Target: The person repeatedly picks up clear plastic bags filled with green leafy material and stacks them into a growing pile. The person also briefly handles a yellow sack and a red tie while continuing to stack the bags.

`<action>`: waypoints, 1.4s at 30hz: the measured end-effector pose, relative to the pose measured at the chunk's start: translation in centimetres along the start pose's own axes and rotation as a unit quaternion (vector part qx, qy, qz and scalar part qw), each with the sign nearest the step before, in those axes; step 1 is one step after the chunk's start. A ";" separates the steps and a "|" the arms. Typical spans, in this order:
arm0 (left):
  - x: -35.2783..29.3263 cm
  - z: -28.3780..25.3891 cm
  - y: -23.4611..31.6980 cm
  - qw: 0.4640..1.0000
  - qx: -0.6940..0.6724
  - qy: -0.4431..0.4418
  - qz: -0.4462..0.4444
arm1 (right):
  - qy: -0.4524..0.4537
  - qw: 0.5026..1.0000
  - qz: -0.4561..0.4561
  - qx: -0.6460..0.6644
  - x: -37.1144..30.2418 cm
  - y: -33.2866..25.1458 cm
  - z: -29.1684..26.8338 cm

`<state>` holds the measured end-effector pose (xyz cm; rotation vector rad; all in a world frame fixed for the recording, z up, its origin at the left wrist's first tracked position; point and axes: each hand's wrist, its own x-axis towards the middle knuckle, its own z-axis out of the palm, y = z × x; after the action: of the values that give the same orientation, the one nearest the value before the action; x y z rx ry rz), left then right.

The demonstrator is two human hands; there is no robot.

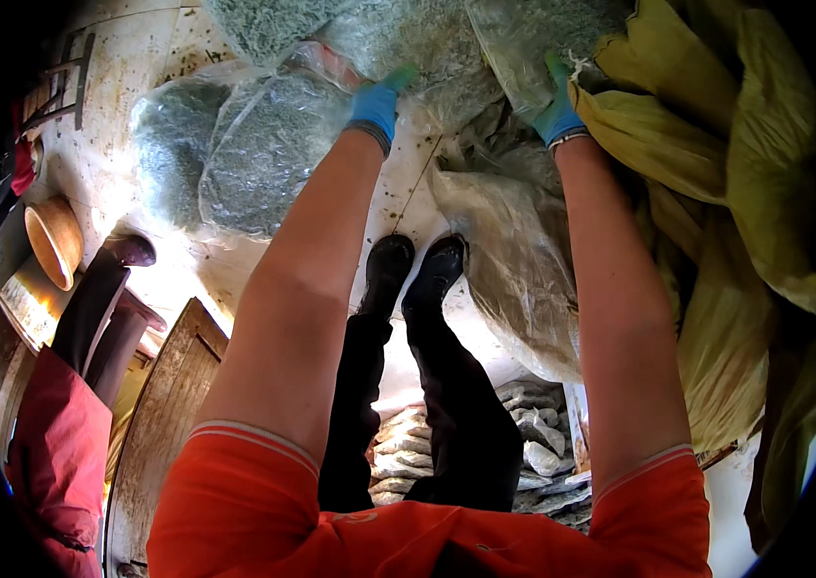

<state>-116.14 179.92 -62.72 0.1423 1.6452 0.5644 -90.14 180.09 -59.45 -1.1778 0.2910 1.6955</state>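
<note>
Both my hands wear blue gloves with green fingers and reach out to clear plastic bags of grey-green, shredded-looking material. My left hand is closed on the near edge of the middle bag, its thumb side showing. To the right, my right hand grips the edge of another bag; most of its fingers are hidden. Beside my left wrist lies a filled bag. Large olive-yellow sacks press close to my right hand.
Loose clear plastic sheeting lies by my boots on the stained pale floor. Stacked packets sit behind my legs. At left are a person in a red garment, a wooden panel, a round tan basin and a rack.
</note>
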 end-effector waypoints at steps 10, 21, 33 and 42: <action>1.6 0.0 -0.5 0.999 -0.023 -0.037 -0.033 | -0.114 0.985 -0.099 -0.081 -0.7 1.0 -3.0; -0.4 2.4 -2.3 0.974 -0.220 -0.051 -0.011 | 0.034 0.737 -0.376 -0.561 -4.3 2.6 -6.3; -3.2 4.3 4.0 0.957 -0.173 -0.158 0.174 | -0.001 0.975 -0.170 -0.142 -14.6 2.7 0.5; -18.8 -10.1 7.2 0.979 0.124 0.066 0.150 | 0.124 0.971 -0.028 -0.202 -32.6 2.3 8.9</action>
<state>-124.39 175.65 -42.19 0.5537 1.8352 0.6028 -96.57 165.70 -29.51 -1.6889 0.0605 1.6023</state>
